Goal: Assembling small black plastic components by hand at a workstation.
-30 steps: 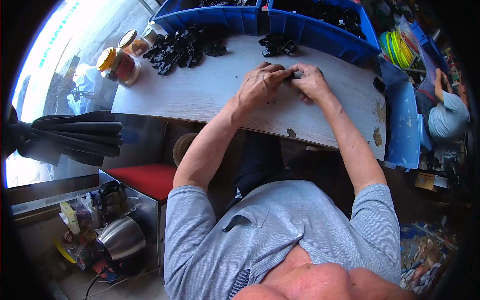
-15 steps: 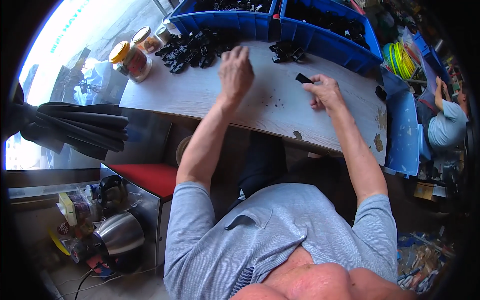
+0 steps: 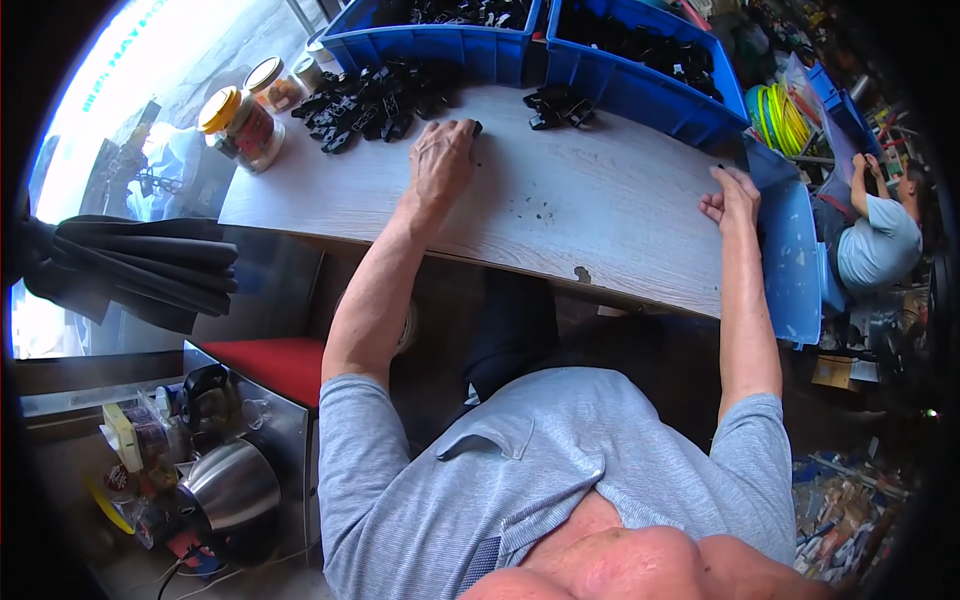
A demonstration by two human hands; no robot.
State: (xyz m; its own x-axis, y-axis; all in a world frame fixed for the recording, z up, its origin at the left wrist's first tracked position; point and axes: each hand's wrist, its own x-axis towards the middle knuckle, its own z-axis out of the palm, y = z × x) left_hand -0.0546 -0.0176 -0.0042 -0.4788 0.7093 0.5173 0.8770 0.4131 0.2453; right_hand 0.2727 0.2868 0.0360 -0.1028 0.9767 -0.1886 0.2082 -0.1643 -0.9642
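My left hand (image 3: pixel 442 160) is closed near the middle of the table, and a small black plastic part (image 3: pixel 476 128) shows at its fingertips. Left of that hand lies a heap of black plastic clip-like parts (image 3: pixel 360 105). A smaller cluster of similar black parts (image 3: pixel 558 107) sits to its right, in front of the blue crates. At the table's right end, beside a light-blue bin (image 3: pixel 797 255), is my right hand (image 3: pixel 732 196) with its fingers curled in. A tiny dark spot shows at its fingertips; what it holds, if anything, cannot be made out.
Two blue crates (image 3: pixel 640 95) with many black parts stand along the table's far edge. Lidded jars (image 3: pixel 245 130) stand at the far left. Dark crumbs (image 3: pixel 535 212) dot the pale tabletop (image 3: pixel 620 200). Another person (image 3: pixel 880 235) works beyond the right end.
My right hand has moved right to the table's end; the black part it pinched no longer shows clearly. My left hand has come down onto the table, with a black part at its fingertips.
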